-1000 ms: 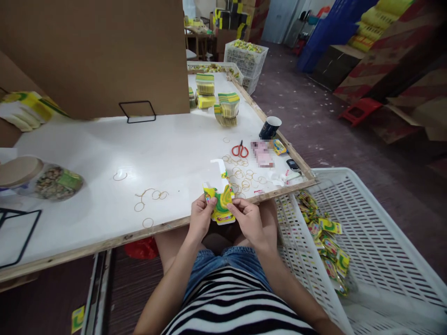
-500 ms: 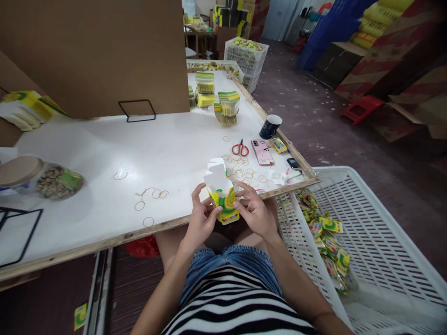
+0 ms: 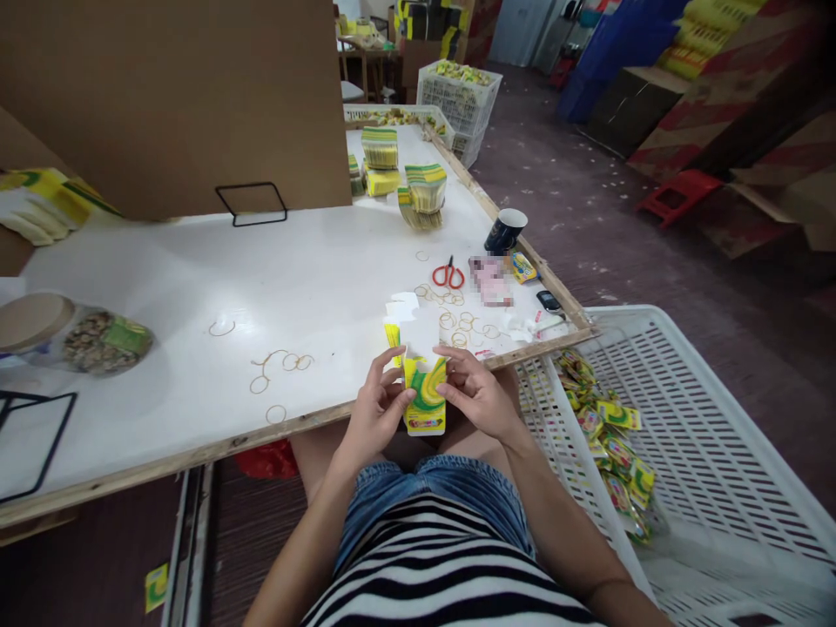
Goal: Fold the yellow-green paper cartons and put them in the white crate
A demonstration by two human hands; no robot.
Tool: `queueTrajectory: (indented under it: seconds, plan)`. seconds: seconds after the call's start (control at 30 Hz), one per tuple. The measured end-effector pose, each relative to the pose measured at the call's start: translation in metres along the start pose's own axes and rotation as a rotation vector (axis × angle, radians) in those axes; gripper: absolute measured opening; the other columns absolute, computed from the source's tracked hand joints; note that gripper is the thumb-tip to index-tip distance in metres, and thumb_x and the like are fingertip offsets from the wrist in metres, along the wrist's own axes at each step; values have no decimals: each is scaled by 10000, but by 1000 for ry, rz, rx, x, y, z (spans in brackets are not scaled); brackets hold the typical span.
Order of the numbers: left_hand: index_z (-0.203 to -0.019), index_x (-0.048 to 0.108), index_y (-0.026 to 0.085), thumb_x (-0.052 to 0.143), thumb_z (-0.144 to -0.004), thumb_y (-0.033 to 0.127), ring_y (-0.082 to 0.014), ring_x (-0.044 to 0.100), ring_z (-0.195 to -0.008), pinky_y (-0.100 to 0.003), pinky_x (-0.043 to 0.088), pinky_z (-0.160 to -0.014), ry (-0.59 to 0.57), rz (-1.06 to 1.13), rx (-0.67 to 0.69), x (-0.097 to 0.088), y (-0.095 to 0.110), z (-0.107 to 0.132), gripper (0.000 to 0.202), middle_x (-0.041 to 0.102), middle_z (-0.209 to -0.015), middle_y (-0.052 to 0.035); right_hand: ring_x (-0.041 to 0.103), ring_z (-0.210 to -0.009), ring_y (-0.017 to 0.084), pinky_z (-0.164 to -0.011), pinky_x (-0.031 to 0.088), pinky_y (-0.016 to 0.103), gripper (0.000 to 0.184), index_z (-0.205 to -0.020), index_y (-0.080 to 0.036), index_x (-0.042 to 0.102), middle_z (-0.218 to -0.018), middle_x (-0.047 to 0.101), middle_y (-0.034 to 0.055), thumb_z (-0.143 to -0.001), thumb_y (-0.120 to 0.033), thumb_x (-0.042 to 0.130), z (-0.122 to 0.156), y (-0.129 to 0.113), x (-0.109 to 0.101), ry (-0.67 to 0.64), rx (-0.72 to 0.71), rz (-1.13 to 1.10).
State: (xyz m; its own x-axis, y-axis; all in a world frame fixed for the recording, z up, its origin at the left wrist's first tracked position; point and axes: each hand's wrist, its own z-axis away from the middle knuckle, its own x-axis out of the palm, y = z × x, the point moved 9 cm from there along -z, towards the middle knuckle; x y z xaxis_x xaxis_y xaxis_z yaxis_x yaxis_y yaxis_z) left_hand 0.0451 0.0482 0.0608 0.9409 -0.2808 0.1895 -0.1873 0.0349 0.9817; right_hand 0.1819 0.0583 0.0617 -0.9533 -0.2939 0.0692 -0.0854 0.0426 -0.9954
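Observation:
Between my hands, over the front edge of the table, is a small yellow and green cardboard box [image 3: 426, 396] with its white top flaps standing up. My left hand [image 3: 382, 396] pinches its left side, thumb on the front face. On the right side my right hand [image 3: 476, 392] grips it the same way, fingers curled behind the edge. Just beyond the box, a yellow-edged stack of flat cartons [image 3: 392, 334] shows partly on the table. Loose rubber bands [image 3: 461, 322] and red-handled scissors [image 3: 448, 275] lie beyond.
At my right stands a white plastic crate [image 3: 711, 409] holding several small packets [image 3: 617, 435]. A dark mug [image 3: 504, 233], a blurred pink phone [image 3: 491, 280] and bundled cartons [image 3: 424, 190] occupy the table's right. A jar [image 3: 108, 338] lies at left; a cardboard panel [image 3: 176, 104] rises behind.
The box has turned more upright, so its front face now shows squarely and its flaps stand up. Both hands keep their grip. The carton stack behind it has come into view.

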Motion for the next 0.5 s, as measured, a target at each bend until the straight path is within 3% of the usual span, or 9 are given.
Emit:
queueTrajectory:
  seconds: [0.13, 0.23, 0.37, 0.5]
  plan:
    - [-1374, 377, 234, 634, -866, 292, -203, 679, -942, -293, 540, -799, -104, 87, -54, 9, 2, 1, 572, 690, -1075, -102, 642, -893, 176, -769, 541, 298, 344, -1153, -236, 631, -1035, 673, 51, -850, -398, 651, 1, -6, -3, -14, -11, 50]
    - [-1286, 474, 217, 667, -839, 267, -197, 688, -901, -278, 533, -780, -156, 155, -102, 13, 3, 2, 489, 721, -993, -84, 637, -792, 166, -675, 525, 273, 288, -1042, -220, 678, -922, 685, 38, -858, -438, 634, 2, -9, -5, -24, -8, 59]
    - [-1114, 543, 215, 689, -820, 238, -156, 686, -820, -237, 525, -731, -174, 220, -128, 17, 1, 4, 329, 726, -932, -49, 585, -678, 152, -612, 473, 266, 258, -857, -202, 702, -739, 638, 19, -894, -428, 583, 2, -20, -3, -36, -55, 169]
    - [-982, 540, 199, 718, -795, 229, -127, 671, -792, -207, 519, -715, -152, 228, -97, 19, 0, 2, 260, 710, -880, -22, 549, -701, 155, -656, 453, 281, 288, -739, -199, 691, -714, 583, 21, -909, -394, 565, 1, -34, -4, 14, -173, 293]
